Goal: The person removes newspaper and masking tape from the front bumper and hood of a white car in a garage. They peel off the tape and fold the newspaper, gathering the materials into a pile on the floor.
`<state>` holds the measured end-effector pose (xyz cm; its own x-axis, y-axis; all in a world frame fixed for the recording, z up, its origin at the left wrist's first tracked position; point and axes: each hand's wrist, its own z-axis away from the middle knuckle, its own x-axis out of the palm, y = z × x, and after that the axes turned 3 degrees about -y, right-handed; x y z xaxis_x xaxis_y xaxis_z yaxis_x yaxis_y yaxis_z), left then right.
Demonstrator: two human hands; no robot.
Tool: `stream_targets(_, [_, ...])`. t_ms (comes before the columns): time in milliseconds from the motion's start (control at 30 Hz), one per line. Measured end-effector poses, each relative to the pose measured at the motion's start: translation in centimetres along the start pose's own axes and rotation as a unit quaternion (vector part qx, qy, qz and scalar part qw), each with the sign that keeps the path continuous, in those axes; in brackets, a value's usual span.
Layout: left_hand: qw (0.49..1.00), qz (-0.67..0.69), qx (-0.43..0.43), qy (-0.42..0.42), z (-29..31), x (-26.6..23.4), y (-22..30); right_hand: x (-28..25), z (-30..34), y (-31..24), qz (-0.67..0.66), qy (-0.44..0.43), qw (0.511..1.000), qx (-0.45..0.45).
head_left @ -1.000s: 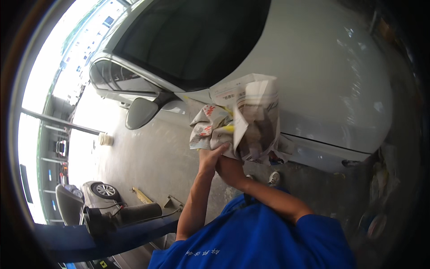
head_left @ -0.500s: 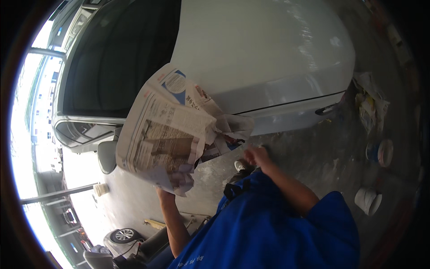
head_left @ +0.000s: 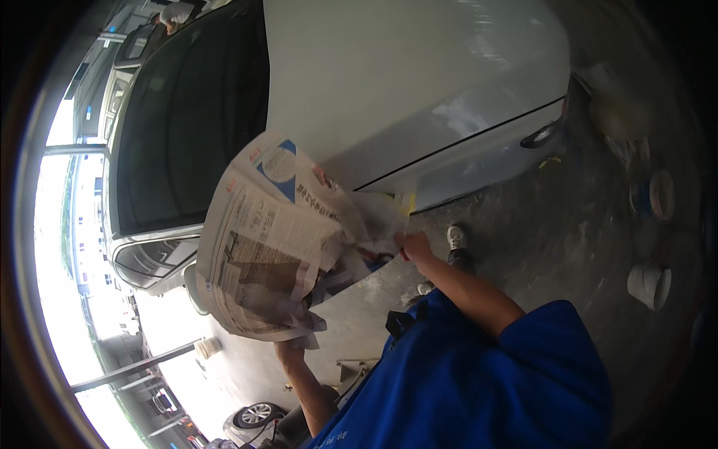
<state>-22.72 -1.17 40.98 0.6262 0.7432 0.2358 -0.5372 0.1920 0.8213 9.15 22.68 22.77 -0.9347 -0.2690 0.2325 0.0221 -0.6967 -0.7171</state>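
Observation:
A crumpled newspaper sheet [head_left: 254,262] is spread in front of me beside a light-coloured car [head_left: 419,67]. My left hand [head_left: 290,350] grips the sheet's lower end; its fingers are hidden behind the paper. At the paper's right end, my right hand [head_left: 416,245] is closed on the edge. The sheet covers part of the car's side, near its dark windscreen [head_left: 194,112] and side mirror [head_left: 193,288]. A yellow strip [head_left: 404,202] shows on the car beyond the paper's right end.
On the floor to the right lie a roll of tape [head_left: 661,194], a white cylindrical container [head_left: 648,286] and crumpled paper [head_left: 617,146]. A pale bucket [head_left: 207,347] stands at the left. Another car's wheel [head_left: 256,414] is at the lower left. Another person [head_left: 176,13] is far off, upper left.
My right hand, apart from the paper before, has reached it and closed on its right edge. The view has shifted, and the yellow strip now shows.

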Motion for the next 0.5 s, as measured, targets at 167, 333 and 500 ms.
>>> stream_targets(167, [0.995,0.009,-0.001,0.100,2.6,-6.9,1.3,4.7,4.0,7.2,0.048,-0.049,0.993,0.093])
stream_targets(333, [0.995,-0.006,0.001,0.103,5.1,-16.5,0.1,9.2,6.6,11.2,0.047,-0.036,0.990,0.126])
stream_targets(500, [0.992,-0.016,0.004,0.128,9.7,-25.1,-1.8,14.6,9.3,23.4,0.056,-0.114,0.978,0.168])
